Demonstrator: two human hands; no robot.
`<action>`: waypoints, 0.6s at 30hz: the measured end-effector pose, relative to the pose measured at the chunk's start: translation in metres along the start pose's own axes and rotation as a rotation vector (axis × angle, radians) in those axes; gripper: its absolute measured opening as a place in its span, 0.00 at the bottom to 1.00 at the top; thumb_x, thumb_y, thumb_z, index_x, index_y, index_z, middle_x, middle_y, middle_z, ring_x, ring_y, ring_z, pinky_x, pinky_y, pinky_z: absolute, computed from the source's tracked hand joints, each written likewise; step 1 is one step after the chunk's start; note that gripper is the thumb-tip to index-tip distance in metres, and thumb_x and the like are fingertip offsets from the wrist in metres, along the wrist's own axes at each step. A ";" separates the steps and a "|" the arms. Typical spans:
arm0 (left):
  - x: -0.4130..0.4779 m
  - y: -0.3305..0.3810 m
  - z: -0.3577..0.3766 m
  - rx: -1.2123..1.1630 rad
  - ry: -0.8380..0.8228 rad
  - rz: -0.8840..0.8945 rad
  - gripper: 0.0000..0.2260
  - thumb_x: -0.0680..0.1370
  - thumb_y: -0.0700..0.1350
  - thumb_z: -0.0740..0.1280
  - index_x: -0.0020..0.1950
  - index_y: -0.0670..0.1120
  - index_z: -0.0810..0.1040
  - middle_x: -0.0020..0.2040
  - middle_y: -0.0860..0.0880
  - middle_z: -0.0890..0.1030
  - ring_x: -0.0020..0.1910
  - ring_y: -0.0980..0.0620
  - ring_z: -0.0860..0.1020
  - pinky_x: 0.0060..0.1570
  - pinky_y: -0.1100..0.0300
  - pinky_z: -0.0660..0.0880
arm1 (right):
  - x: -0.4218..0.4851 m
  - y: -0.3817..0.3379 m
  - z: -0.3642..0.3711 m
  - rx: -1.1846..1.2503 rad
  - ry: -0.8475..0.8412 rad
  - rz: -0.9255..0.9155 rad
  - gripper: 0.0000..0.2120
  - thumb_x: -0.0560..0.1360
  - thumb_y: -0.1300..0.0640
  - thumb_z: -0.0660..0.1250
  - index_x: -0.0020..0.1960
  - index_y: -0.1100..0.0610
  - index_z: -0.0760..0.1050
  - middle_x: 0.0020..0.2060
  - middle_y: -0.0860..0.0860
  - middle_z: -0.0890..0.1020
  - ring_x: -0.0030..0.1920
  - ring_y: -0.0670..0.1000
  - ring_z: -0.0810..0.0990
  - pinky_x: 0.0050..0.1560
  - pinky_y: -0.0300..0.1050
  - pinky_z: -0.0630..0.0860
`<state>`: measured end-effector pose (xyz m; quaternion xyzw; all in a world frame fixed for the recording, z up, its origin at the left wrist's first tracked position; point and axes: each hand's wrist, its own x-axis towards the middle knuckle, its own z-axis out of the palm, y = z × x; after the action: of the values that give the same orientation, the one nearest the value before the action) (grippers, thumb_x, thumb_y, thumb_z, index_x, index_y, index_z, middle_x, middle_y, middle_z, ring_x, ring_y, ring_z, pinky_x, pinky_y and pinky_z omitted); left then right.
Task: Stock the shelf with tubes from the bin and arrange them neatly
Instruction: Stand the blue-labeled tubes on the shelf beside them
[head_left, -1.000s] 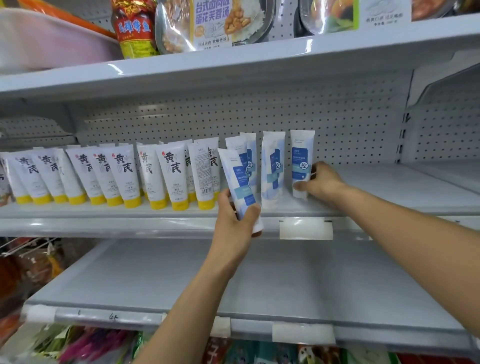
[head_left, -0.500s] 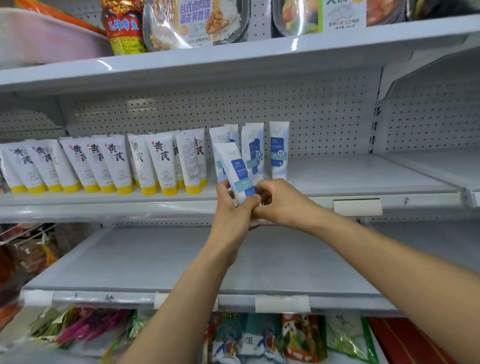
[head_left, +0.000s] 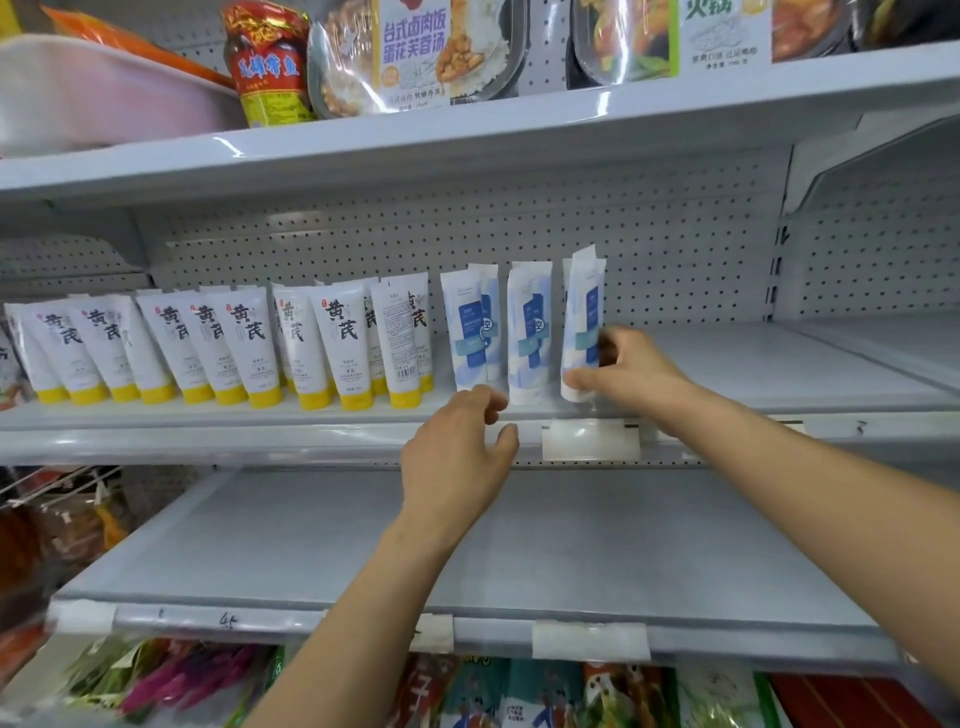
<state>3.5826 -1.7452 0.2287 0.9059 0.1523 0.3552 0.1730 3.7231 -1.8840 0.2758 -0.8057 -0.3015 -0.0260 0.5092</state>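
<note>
Middle shelf (head_left: 753, 364): yellow-capped tubes (head_left: 244, 348) stand in a row at left, blue-and-white tubes (head_left: 527, 332) upright at centre. Both forearms extend toward it.

Right hand (head_left: 631, 371) is over the front edge, its thumb and fingers (head_left: 608, 345) pinching the end tube (head_left: 582, 322), which is upright at the row's right end.

Left hand (head_left: 457, 457) hovers before the shelf edge, fingers loosely curled and holding nothing.

tubes (head_left: 530, 332) upright on shelf (head_left: 779, 364), left half
</note>
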 end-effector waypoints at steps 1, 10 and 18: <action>0.001 -0.001 0.001 0.026 -0.014 0.003 0.11 0.78 0.53 0.63 0.59 0.57 0.74 0.54 0.59 0.78 0.50 0.59 0.77 0.43 0.60 0.70 | 0.004 0.003 0.000 -0.002 -0.002 0.017 0.18 0.70 0.60 0.73 0.57 0.55 0.75 0.51 0.49 0.82 0.52 0.51 0.81 0.55 0.46 0.76; 0.010 -0.014 0.005 0.035 -0.075 -0.005 0.10 0.78 0.54 0.63 0.59 0.57 0.74 0.53 0.60 0.79 0.48 0.58 0.77 0.45 0.59 0.74 | 0.018 0.013 0.004 -0.061 -0.060 0.092 0.20 0.72 0.61 0.72 0.63 0.56 0.73 0.54 0.50 0.80 0.54 0.51 0.78 0.54 0.44 0.72; 0.011 -0.007 0.009 -0.022 -0.096 -0.021 0.09 0.78 0.53 0.63 0.57 0.56 0.75 0.50 0.59 0.79 0.46 0.58 0.77 0.45 0.58 0.75 | 0.011 0.012 0.004 -0.154 -0.057 0.103 0.21 0.72 0.59 0.71 0.63 0.58 0.72 0.58 0.53 0.79 0.55 0.52 0.77 0.55 0.45 0.74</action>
<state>3.5949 -1.7361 0.2260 0.9183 0.1497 0.3111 0.1937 3.7372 -1.8785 0.2684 -0.8573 -0.2714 0.0001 0.4374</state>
